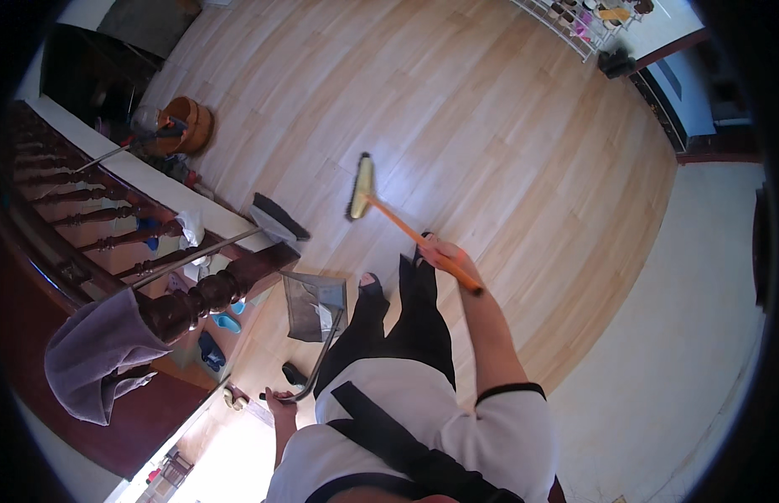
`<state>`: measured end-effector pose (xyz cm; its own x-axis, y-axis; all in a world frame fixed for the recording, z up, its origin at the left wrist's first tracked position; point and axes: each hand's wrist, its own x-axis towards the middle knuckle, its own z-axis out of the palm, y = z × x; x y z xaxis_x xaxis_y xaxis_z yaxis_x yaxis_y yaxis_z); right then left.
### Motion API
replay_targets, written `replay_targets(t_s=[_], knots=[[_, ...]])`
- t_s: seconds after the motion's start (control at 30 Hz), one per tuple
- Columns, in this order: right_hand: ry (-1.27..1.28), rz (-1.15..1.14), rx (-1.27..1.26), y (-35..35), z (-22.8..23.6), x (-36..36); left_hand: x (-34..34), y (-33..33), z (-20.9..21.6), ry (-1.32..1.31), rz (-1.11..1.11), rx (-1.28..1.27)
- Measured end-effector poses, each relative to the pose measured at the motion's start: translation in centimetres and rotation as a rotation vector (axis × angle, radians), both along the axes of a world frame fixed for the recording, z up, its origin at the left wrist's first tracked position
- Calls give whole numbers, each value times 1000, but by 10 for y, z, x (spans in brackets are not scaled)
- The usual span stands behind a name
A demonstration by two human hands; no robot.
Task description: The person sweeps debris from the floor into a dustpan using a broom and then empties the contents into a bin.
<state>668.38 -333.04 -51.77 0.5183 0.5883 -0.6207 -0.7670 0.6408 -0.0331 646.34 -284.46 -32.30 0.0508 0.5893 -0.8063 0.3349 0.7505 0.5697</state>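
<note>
My right hand (440,251) is closed round the orange handle of a broom (398,223), in front of my right foot. The broom's yellow head with dark bristles (363,188) rests on or just over the wood floor (507,168). At the lower left, my left hand (280,405) grips the end of a dustpan's long dark handle (324,356). The grey dustpan (302,312) stands beside my left foot, with crumpled white paper (324,317) in it.
Left of me runs a dark wooden banister (196,308) with a purple towel (104,356) over its post. A second broom (279,220) leans there. Several shoes (211,350) lie below. Farther off are a wooden bucket (192,126) and a white shoe rack (565,25).
</note>
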Motion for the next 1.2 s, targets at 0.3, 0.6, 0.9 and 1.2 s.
replay_targets(t_s=[0.3,0.6,0.9,1.2], knots=[[472,-326,-73,-207,111,-128,85,-46,-2,14,27,-79],[136,-182,-511,-136,143,-75,173,-109,-21,3,-125,-108],[77,-385,-194,-177,64,54,330,-167,-26,-20,-382,-197],[233,-1226,297,-215,38,-24,477,-226,-46,88,-809,-115]])
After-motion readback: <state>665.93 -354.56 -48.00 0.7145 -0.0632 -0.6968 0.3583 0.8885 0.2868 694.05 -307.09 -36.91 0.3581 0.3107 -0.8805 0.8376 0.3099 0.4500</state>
